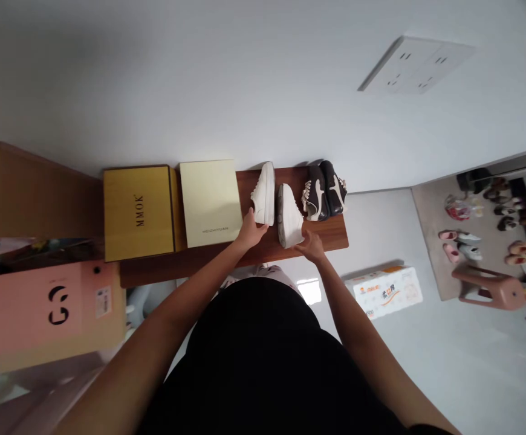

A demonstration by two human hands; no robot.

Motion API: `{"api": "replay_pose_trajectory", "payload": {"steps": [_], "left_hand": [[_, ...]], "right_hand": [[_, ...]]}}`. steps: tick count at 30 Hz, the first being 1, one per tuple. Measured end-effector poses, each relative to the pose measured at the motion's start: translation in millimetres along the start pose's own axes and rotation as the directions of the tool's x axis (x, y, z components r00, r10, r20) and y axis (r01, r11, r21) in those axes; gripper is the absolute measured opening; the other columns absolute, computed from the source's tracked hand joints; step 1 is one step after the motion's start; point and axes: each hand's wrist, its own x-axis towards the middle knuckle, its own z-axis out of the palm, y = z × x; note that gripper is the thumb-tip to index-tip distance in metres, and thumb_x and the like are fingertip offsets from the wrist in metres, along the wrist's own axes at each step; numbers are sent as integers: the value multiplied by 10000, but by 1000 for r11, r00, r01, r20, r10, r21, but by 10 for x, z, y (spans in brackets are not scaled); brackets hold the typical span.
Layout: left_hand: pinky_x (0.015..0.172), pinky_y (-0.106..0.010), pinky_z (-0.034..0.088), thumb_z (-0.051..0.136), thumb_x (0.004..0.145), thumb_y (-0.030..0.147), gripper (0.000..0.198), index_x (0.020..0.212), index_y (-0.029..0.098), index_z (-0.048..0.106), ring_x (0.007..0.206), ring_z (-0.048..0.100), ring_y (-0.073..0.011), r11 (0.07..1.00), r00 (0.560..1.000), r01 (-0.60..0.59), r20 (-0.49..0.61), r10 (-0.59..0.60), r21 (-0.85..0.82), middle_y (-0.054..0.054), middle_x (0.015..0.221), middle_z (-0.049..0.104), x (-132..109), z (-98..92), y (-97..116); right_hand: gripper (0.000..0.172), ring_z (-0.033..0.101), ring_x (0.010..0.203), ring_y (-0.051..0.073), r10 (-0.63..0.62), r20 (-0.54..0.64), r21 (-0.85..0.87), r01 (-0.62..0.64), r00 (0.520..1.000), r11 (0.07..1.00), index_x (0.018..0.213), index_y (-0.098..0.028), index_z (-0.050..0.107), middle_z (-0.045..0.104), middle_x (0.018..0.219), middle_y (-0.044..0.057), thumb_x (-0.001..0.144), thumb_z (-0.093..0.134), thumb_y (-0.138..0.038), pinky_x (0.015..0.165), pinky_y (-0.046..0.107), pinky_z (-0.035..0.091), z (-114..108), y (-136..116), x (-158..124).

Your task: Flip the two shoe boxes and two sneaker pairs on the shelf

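Observation:
Two white sneakers lie over a brown wooden bench top (342, 232), their soles facing each other. My left hand (250, 231) grips the heel end of the left white sneaker (263, 194). At the heel of the right white sneaker (290, 216), my right hand (311, 245) has its fingers closed around it. Whether the shoes touch the wood or hover just above it, I cannot tell. Just right of them sits a pair of black-and-white sneakers (325, 192), side by side. A cream shoebox (211, 202) stands to the left of the white pair.
A yellow shoebox (139, 211) stands at the bench's left end, above a pink box (31, 308). A white wall with a socket plate (419, 63) runs behind. On the floor at right are a wrapped paper pack (387, 293), a pink stool (494, 290) and several shoes (469, 251).

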Motion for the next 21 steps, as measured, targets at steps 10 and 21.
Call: {"api": "replay_pose_trajectory", "payload": {"steps": [10,21], "left_hand": [[1115,-465,430,934,576,256,749,1214,112,569,1299,569,-413,946,988,139,-100,-114,294,-215,1290,634,460,437,-68],[1103,-413,425,835,718,194,444,1081,176,580,1268,606,-369,902,1000,9,-13,-3,432,-161,1155,677,328,558,296]], "right_hand": [[338,712,931,263,-136,343,81,115,929,990,1013,-195,746,760,892,38,731,812,-369,854,348,556,-45,4,323],[287,706,1010,302,-278,408,-150,364,870,919,1011,-185,681,758,1008,113,850,756,-411,853,333,518,-399,-266,478]]}}
